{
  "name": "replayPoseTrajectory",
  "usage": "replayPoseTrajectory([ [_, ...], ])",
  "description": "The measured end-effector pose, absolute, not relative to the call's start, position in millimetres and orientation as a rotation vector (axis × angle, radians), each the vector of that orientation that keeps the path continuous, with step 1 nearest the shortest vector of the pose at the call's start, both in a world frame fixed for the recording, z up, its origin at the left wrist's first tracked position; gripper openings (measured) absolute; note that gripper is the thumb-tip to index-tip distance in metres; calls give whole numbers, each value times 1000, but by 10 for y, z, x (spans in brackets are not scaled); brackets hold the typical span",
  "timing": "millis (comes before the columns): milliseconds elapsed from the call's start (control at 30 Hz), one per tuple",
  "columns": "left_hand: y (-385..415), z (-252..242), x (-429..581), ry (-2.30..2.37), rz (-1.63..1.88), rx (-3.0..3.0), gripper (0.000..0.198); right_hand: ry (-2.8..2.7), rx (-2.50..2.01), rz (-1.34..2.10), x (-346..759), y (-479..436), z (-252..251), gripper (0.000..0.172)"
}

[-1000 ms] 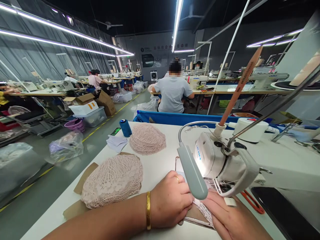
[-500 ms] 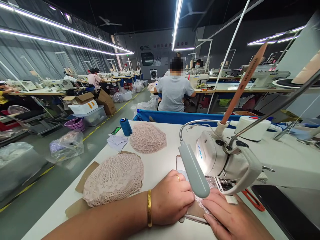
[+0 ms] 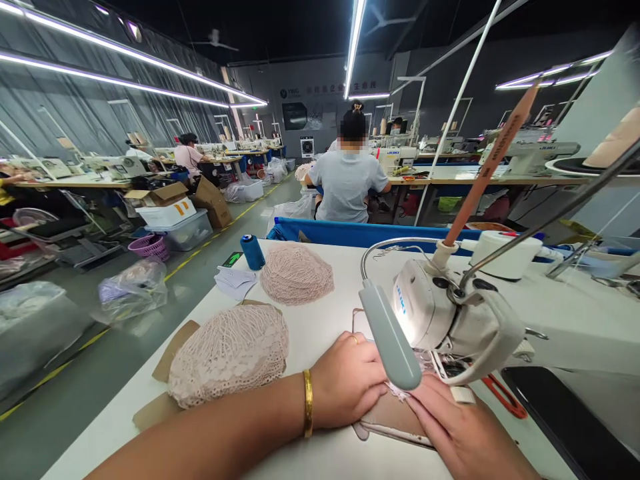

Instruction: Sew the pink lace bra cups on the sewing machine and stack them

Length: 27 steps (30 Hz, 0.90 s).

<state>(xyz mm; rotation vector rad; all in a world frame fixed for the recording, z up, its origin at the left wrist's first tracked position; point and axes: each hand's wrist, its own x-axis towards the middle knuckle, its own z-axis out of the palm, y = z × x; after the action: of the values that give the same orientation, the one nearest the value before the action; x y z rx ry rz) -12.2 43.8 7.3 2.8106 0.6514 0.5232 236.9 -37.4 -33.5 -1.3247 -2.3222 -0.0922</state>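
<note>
A piece of pale pink lace on beige fabric (image 3: 393,419) lies at the sewing machine (image 3: 425,313), partly hidden by the grey lamp (image 3: 390,333). My left hand (image 3: 347,383), with a gold ring and bracelet, is closed on the left side of this lace piece, its fingers bent and their tips partly covered. Across its right side rests my right hand (image 3: 457,420), fingers stretched out flat and close together beneath the machine head. The needle cannot be made out.
Two stacks of pink lace pieces (image 3: 230,353) (image 3: 297,273) lie on the left of the white table. Behind them stands a blue thread cone (image 3: 253,252). Orange snips (image 3: 505,398) and a black phone-like object (image 3: 560,427) lie at right. A person in grey (image 3: 347,183) sits ahead.
Both hands have shifted slightly with the lace piece, and more of its beige fabric shows between them. The left wrist has moved a little right and up.
</note>
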Motion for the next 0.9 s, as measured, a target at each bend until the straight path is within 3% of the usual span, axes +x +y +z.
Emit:
replayPoseTrajectory([
  [267,498,-38,-77,673,617,2688,5,-2263,-1316,6,2390,-346,-373,32],
  [500,361,-16,-215,489,633,2895,7,-2478,-1113,-107,2412,-405,-271,33],
  [900,364,3,-203,592,547,2993,11,-2529,-1181,-233,2448,-379,-404,31],
])
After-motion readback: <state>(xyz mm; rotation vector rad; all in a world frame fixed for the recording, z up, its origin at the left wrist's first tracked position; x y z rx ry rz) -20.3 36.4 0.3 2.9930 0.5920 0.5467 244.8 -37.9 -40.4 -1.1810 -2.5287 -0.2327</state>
